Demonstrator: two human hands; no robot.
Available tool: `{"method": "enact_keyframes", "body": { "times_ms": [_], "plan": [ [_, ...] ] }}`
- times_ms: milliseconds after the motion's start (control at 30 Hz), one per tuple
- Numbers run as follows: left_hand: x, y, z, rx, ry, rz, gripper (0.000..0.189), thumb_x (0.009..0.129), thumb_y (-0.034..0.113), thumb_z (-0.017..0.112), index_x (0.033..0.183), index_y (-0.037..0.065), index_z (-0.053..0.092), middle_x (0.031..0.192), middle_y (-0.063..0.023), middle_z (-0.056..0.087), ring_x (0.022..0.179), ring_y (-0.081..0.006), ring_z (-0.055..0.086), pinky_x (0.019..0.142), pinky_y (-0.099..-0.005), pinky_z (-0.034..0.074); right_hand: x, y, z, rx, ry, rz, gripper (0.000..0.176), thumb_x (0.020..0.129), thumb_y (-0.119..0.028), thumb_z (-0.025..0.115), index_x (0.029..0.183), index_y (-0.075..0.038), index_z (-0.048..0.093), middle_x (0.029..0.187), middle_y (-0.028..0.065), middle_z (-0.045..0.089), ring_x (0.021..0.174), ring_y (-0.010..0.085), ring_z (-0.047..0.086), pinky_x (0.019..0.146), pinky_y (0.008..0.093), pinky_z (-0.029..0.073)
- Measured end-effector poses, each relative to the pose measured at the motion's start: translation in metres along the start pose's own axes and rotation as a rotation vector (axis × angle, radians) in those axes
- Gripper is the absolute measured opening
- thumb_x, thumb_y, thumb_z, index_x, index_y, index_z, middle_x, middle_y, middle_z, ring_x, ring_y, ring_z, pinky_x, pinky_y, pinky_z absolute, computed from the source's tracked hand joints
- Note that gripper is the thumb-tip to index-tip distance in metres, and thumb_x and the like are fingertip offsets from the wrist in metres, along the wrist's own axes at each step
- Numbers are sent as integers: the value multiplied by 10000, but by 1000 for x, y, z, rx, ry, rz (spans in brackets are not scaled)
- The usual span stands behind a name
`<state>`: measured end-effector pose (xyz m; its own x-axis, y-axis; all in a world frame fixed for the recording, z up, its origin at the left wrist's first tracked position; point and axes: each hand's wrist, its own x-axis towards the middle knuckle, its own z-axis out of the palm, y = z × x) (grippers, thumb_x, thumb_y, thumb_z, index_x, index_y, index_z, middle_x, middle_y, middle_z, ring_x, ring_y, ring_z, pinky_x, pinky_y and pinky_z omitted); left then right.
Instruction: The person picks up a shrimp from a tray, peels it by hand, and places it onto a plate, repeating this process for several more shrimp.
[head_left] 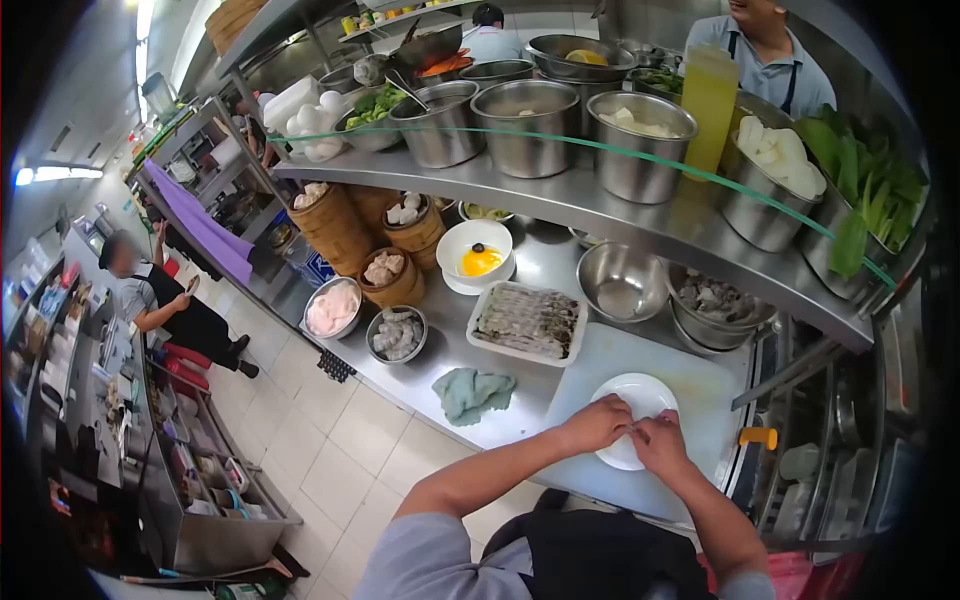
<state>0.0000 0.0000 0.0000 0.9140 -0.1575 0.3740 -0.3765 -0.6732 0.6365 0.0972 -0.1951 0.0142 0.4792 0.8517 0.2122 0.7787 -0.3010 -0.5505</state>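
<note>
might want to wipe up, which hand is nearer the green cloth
Left. The left hand is at the left of the white plate, with the green cloth off to its left; the right hand is at the plate's right, farther away.

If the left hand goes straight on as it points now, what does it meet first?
Likely the right hand, above the white plate; whether they already touch is unclear.

From the plate [648, 388], we can pass low over the board [703, 382] toward three o'clock; the tray [527, 322] blocks half past ten, the bowls [622, 285] twelve and one.
</note>
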Motion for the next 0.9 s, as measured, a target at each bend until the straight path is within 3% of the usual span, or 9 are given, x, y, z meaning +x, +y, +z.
{"method": "enact_keyframes", "body": {
  "times_ms": [167,267,500,567,700,900],
  "plan": [
    [-2,2,-2,-14,-41,-22,101,872,115,706,944,46,691,963,-91,673,1001,-319,632,920,-424,529,0,-3,5,21,-38,59,61,837,-129,709,817,-71,713,673,144,666,689,326,642,940,419,436],
    [1,-3,-1,7,-54,27,84,875,123,703,918,52,687,979,-89,670,1021,-315,626,916,-421,530,3,4,6,37,-91,95,70,837,-137,729,809,-74,717,698,125,668,795,347,596,875,428,468],
    [4,-18,-5,141,-226,172,142,889,152,677,996,62,702,1023,-102,659,1067,-321,608,935,-425,526,3,17,11,27,-70,57,80,840,-151,713,810,-76,707,755,141,679,784,364,600,886,442,474],
    [-7,-23,14,154,25,97,204,896,165,670,1062,56,716,1015,-115,655,1066,-341,606,956,-439,519,1,19,13,-26,-137,53,96,859,-166,696,858,-72,714,774,154,684,806,377,624,909,451,473],
    [1,-4,-8,47,-157,-102,217,917,182,662,1083,57,726,1039,-131,660,1051,-351,617,940,-446,529,0,6,14,-46,-25,-29,159,903,-190,678,959,-42,697,758,192,673,799,390,649,924,479,446],
    [0,0,-11,56,-127,-135,148,910,135,626,943,47,741,957,-114,662,974,-338,637,907,-422,546,11,0,13,49,-107,56,153,914,-185,666,862,-43,688,749,195,665,774,400,633,913,474,454]
  ]
}}
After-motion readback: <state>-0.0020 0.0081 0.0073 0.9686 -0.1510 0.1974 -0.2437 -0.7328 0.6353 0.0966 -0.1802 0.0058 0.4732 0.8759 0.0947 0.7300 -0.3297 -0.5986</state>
